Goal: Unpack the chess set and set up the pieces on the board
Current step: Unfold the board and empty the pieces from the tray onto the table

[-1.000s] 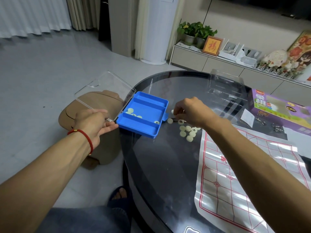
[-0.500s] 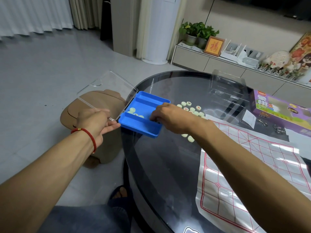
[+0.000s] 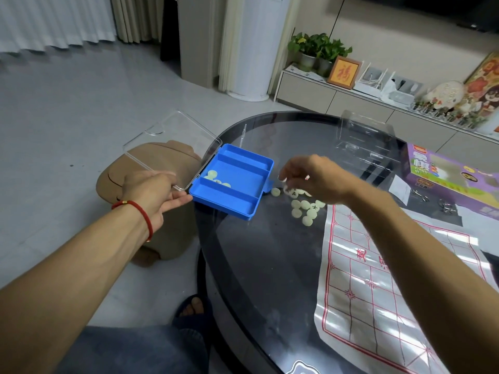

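A blue chess case (image 3: pixel 237 195) lies open at the left edge of the dark glass table (image 3: pixel 256 265), its clear lid (image 3: pixel 172 147) folded out over the floor. My left hand (image 3: pixel 151 190) pinches the case's near-left corner by the hinge. Three pale round pieces (image 3: pixel 216 179) lie in the case's left end. My right hand (image 3: pixel 310 179) hovers just right of the case with fingers curled down, holding pale pieces at its tips over a loose pile of pieces (image 3: pixel 307 209) on the glass. The red-lined paper board (image 3: pixel 378 279) lies spread to the right of the pile.
A purple game box (image 3: pixel 445 174) and clear plastic packaging (image 3: pixel 361 141) sit at the table's far right, with metal rings (image 3: pixel 445 209) near the box. A brown padded object (image 3: pixel 167 230) stands on the floor left of the table. My slippered foot (image 3: pixel 191 306) is below.
My right hand reached into the blue case half a second ago and has come back right, over the pile. Fewer pieces lie in the case. My left hand kept its hold.
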Tool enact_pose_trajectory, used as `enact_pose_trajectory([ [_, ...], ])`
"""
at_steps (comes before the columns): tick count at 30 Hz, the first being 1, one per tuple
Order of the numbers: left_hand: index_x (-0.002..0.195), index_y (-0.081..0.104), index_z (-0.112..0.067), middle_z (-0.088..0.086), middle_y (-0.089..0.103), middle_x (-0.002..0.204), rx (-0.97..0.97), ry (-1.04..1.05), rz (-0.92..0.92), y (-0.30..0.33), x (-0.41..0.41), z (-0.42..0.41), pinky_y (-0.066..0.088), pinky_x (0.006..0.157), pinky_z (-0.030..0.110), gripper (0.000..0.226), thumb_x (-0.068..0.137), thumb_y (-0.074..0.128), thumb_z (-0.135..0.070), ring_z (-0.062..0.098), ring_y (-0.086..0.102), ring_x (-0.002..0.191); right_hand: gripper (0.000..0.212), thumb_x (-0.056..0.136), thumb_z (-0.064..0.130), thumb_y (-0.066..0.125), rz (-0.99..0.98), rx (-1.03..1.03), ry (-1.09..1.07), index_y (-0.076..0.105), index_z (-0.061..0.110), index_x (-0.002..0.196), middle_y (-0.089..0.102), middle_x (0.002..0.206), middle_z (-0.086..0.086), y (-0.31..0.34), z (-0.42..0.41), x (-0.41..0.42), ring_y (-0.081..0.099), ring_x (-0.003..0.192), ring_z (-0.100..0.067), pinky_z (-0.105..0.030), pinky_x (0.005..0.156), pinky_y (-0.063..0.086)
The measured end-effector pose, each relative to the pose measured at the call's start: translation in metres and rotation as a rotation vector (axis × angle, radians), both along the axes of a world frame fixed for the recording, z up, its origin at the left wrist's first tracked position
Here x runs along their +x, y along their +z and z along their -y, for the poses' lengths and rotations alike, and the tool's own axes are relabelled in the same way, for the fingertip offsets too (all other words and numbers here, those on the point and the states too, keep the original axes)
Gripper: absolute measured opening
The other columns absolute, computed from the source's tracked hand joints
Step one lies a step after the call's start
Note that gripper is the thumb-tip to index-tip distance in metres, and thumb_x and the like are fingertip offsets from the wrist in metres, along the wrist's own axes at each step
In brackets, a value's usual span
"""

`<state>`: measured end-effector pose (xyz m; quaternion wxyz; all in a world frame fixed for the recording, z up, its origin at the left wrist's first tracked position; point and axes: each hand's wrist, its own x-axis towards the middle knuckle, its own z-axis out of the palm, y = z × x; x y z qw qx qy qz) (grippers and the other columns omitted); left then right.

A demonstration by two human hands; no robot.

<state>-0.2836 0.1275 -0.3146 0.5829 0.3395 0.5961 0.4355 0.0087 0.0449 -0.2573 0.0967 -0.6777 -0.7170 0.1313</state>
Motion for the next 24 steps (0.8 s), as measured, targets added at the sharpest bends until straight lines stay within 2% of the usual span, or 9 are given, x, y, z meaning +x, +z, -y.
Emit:
enact_pose_trajectory([
  [2, 0.091, 0.058, -0.012, 0.010, 0.056, 0.090, -0.001, -0.008, 0.001, -0.001, -0.001, -0.001, 0.059, 0.061, 0.033, 0.013, 0.097, 0.054, -0.001, 0.019, 0.062, 0.069, 0.011, 0.094, 0.015, 0.065, -0.013, -0.015, 0.007, 0.067, 0.024, 0.101, 0.072, 0.091, 0.010, -0.014, 0.011, -0.001, 0.067, 0.080, -0.008, -0.027, 0.074, 0.054],
  [4, 0.090, 0.058, -0.013, 0.009, 0.056, 0.090, 0.003, -0.015, -0.003, -0.002, 0.000, -0.002, 0.059, 0.058, 0.031, 0.014, 0.097, 0.053, -0.001, 0.019, 0.062, 0.068, 0.013, 0.094, 0.013, 0.064, -0.017, 0.018, 0.022, 0.067, 0.025, 0.098, 0.072, 0.090, 0.007, -0.030, 0.017, -0.008, 0.067, 0.078, -0.012, -0.029, 0.073, 0.053],
  [7, 0.090, 0.058, -0.013, 0.010, 0.056, 0.090, 0.004, -0.014, -0.011, -0.001, 0.000, 0.000, 0.059, 0.059, 0.032, 0.014, 0.097, 0.054, -0.001, 0.020, 0.063, 0.069, 0.011, 0.094, 0.008, 0.062, 0.062, 0.173, 0.100, 0.069, 0.014, 0.098, 0.070, 0.096, 0.000, -0.047, 0.018, -0.015, 0.063, 0.087, -0.020, -0.031, 0.077, 0.049],
  [11, 0.093, 0.058, -0.012, 0.010, 0.056, 0.090, 0.006, -0.008, -0.007, -0.001, -0.002, 0.002, 0.060, 0.064, 0.034, 0.012, 0.097, 0.054, -0.001, 0.020, 0.063, 0.070, 0.009, 0.095, 0.012, 0.060, 0.102, 0.306, 0.119, 0.068, 0.017, 0.097, 0.066, 0.094, 0.002, -0.035, 0.024, -0.023, 0.058, 0.085, -0.017, -0.034, 0.075, 0.049],
  [14, 0.096, 0.059, -0.011, 0.009, 0.055, 0.091, 0.004, -0.014, 0.000, -0.001, -0.001, 0.001, 0.060, 0.058, 0.031, 0.011, 0.097, 0.054, -0.002, 0.019, 0.063, 0.069, 0.008, 0.094, 0.028, 0.066, 0.056, 0.198, 0.226, 0.067, 0.023, 0.100, 0.062, 0.092, 0.009, -0.016, 0.047, -0.033, 0.058, 0.077, -0.006, -0.025, 0.069, 0.050],
  [17, 0.096, 0.059, -0.010, 0.009, 0.054, 0.090, 0.000, -0.018, -0.001, -0.001, -0.002, 0.000, 0.059, 0.056, 0.031, 0.010, 0.097, 0.054, -0.001, 0.019, 0.062, 0.068, 0.026, 0.090, 0.045, 0.067, 0.178, -0.037, 0.292, 0.064, 0.031, 0.111, 0.055, 0.103, 0.011, -0.017, 0.072, -0.037, 0.058, 0.085, -0.005, -0.020, 0.071, 0.051],
  [21, 0.101, 0.060, -0.011, 0.009, 0.056, 0.093, 0.005, -0.020, -0.008, -0.001, -0.001, 0.001, 0.059, 0.054, 0.030, 0.011, 0.097, 0.055, -0.002, 0.019, 0.063, 0.070, 0.013, 0.093, 0.027, 0.069, 0.137, 0.033, 0.236, 0.069, 0.025, 0.106, 0.053, 0.101, 0.011, -0.032, 0.075, -0.028, 0.056, 0.082, -0.004, -0.019, 0.072, 0.050],
  [24, 0.099, 0.060, -0.011, 0.009, 0.056, 0.093, 0.008, -0.020, -0.007, -0.001, -0.001, 0.003, 0.059, 0.058, 0.031, 0.011, 0.097, 0.054, -0.002, 0.020, 0.063, 0.071, 0.011, 0.094, 0.027, 0.068, 0.203, 0.133, 0.160, 0.069, 0.022, 0.104, 0.058, 0.104, 0.005, -0.038, 0.064, -0.024, 0.060, 0.086, -0.014, -0.029, 0.071, 0.053],
])
